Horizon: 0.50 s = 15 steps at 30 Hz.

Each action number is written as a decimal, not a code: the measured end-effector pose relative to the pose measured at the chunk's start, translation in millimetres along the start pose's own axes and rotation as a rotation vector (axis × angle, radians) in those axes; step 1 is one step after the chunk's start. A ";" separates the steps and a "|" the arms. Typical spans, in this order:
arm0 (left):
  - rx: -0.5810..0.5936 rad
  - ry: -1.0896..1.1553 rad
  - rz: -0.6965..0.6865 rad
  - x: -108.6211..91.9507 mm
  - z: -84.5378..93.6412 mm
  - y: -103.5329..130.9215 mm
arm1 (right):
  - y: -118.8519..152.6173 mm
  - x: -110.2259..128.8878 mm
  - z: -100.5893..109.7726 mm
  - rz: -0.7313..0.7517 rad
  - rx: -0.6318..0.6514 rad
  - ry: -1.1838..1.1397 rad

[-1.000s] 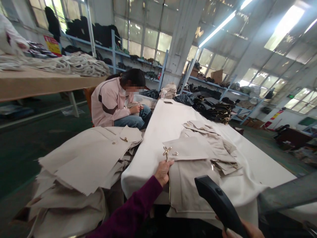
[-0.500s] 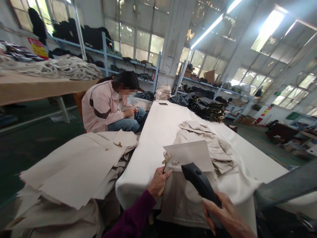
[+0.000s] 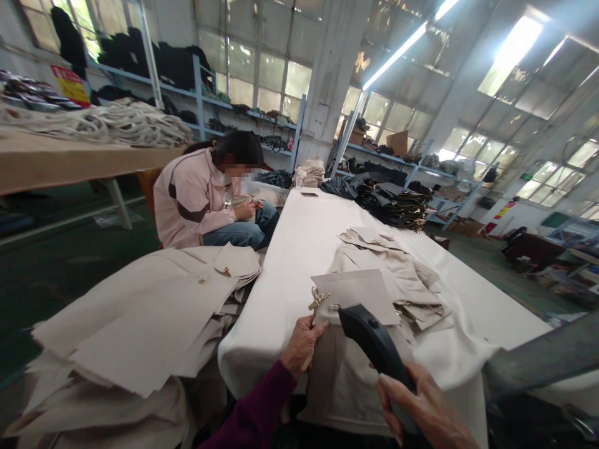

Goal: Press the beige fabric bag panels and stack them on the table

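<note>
My left hand (image 3: pixel 302 344) pinches the left edge of a beige fabric piece (image 3: pixel 350 380), with its flap (image 3: pixel 358 288) laid up on the table edge. Just above those fingers, a gold metal clasp (image 3: pixel 319 299) hangs at the flap's side, and a small metal buckle (image 3: pixel 334 307) sits on the fabric. In my right hand (image 3: pixel 421 399) is a black curved hand-held tool (image 3: pixel 377 340), fingers wrapped round its handle. Its blunt head is beside the buckle, over the fabric; whether it touches, I cannot tell. The tool's lower end is partly hidden by my hand.
Beige pieces (image 3: pixel 388 262) lie beyond on the white-covered table (image 3: pixel 299 249). A large beige stack (image 3: pixel 140 312) stands at left. Black pieces (image 3: pixel 393 202) are piled farther back, near a phone (image 3: pixel 309 194). A seated co-worker (image 3: pixel 187 199) handles something left of the table.
The black tool's head has moved slightly left, nearer the metal buckle. The flap has shifted a little with it. My left hand keeps its grip on the fabric edge.
</note>
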State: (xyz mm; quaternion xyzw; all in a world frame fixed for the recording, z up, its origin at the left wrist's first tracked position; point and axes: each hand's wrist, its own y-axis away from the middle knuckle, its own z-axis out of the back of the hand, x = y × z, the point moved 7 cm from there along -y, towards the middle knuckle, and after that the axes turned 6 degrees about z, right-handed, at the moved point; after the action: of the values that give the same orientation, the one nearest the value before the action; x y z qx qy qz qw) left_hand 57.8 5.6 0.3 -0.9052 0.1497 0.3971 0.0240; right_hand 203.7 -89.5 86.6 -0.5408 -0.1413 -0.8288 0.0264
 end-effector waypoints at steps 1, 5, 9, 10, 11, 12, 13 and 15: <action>0.002 0.006 -0.008 -0.4 0.1 -0.8 | 2.6 -0.8 4.5 0.001 -0.016 0.022; 0.020 -0.017 -0.023 -1.0 -1.9 -1.1 | 6.4 -4.9 6.8 0.006 0.002 0.055; 0.037 -0.115 -0.069 -2.2 -3.4 1.7 | -1.1 -3.0 -8.6 -0.004 0.027 0.048; 0.038 -0.145 -0.062 -0.6 -3.0 2.1 | -4.2 -0.5 -12.4 0.000 0.025 0.049; 0.036 -0.173 -0.045 1.8 -2.1 2.2 | -7.3 1.9 -15.2 0.001 0.013 0.050; 0.030 -0.195 -0.024 4.5 -0.8 2.1 | -10.2 3.6 -16.9 -0.007 -0.004 0.051; 0.021 -0.207 -0.003 6.8 0.5 1.8 | -12.7 4.8 -17.5 -0.015 -0.027 0.053; 0.006 -0.196 0.015 8.2 1.8 1.2 | -15.5 5.4 -16.6 -0.020 -0.070 0.056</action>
State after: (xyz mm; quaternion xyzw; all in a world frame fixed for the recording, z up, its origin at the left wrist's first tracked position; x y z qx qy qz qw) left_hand 61.4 2.7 -6.8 -0.8609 0.1543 0.4834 0.0383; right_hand 183.6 -78.4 82.1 -0.5163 -0.1168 -0.8484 0.0034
